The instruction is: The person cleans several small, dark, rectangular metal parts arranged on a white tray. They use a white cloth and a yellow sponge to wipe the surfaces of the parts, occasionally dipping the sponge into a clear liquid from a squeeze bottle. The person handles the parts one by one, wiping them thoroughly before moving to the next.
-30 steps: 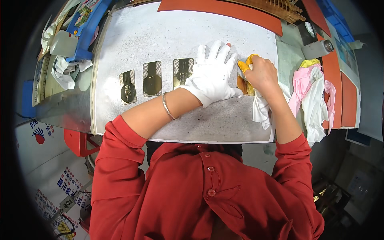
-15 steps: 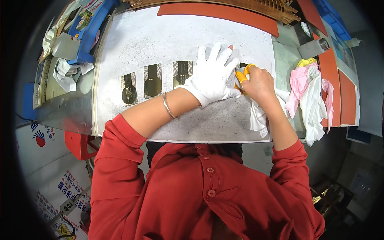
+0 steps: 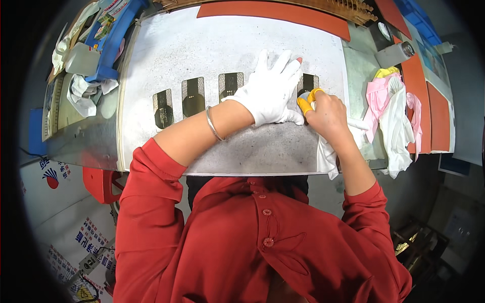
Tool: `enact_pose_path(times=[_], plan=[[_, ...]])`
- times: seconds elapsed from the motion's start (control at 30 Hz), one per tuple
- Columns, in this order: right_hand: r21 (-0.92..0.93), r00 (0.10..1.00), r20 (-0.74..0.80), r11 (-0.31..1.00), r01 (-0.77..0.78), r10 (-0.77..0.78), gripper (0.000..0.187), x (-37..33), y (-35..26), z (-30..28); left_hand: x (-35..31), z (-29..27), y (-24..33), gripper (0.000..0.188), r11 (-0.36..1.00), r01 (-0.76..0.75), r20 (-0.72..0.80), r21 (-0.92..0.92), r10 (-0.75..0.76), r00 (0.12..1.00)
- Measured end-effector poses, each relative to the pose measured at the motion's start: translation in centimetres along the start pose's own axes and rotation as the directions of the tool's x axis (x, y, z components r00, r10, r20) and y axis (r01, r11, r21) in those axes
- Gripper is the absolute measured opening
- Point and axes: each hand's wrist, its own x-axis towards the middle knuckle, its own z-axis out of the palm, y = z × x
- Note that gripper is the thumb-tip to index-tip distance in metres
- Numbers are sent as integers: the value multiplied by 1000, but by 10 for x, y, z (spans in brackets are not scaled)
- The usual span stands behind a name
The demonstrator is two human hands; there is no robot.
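My left hand [image 3: 270,93], in a white glove with one bare fingertip showing, lies flat with its fingers spread on the white sheet. My right hand [image 3: 326,113] wears yellow finger covers and pinches a white cloth [image 3: 327,157] whose end hangs toward the front edge. Its fingertips press the cloth at the lower part of a dark, patterned rectangular plate [image 3: 309,80], which they partly hide. Three similar plates with lattice corners and a dark round centre lie to the left: the leftmost plate [image 3: 162,108], a second plate [image 3: 193,98] and a third plate [image 3: 231,81], partly covered by my left hand.
White and pink cloths [image 3: 389,113] lie to the right, near a clear bottle [image 3: 396,54]. An orange strip [image 3: 273,15] and a wooden rack [image 3: 323,11] line the far side. At the left stand a blue tray [image 3: 108,65], a translucent container [image 3: 83,59] and crumpled tissue [image 3: 83,93].
More of the rightmost plate's upper part now shows, my right fingertips being lower on it. My left fingers have swung slightly to the right and upward.
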Motion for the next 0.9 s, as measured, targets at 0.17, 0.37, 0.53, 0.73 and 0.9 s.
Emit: enact_pose_path(times=[0.17,0.37,0.53,0.73,0.9], plan=[[32,1000,9,999,-20,19,28,-10,-3,1,1,-4,1,111,1000,6,47,18,-7,999],[28,1000,13,999,-27,27,28,-23,-7,-1,3,-11,2,115,997,-16,145,79,4,989],[31,999,42,999,-24,22,27,-32,-6,1,5,-15,3,119,997,9,208,77,-25,978],[39,1000,22,999,-1,0,25,-45,-8,-2,5,-13,-2,118,1000,-21,153,17,18,988],[60,988,153,998,-21,11,26,-51,-10,-10,3,-15,-9,111,998,-60,94,1,60,994]])
